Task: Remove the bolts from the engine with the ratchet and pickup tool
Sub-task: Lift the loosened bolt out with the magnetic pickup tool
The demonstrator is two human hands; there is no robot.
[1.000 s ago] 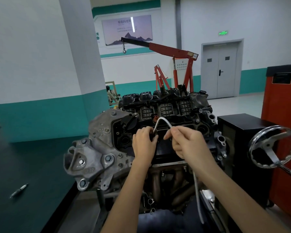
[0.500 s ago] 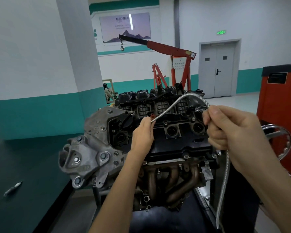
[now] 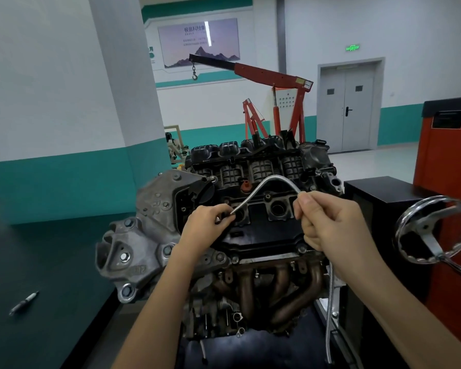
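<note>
Workshop, engine (image 3: 264,230), pickup tool (image 3: 258,186) tip in left fingers (image 3: 221,209), right fingers (image 3: 307,203) mid-shaft

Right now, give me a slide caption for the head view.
Over the engine, the left hand pinches the tip of the pickup tool while the right hand grips its bent shaft.

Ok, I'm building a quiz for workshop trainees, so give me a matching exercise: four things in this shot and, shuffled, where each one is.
Things:
1. flexible silver metal pickup tool
2. red metal engine hoist
3. chrome spoked handwheel
4. black marker pen

Places:
A. lying on the dark table, left
B. right of the grey and black engine
C. held by left hand and right hand
D. behind the engine

Pairs: 1-C, 2-D, 3-B, 4-A.
</note>
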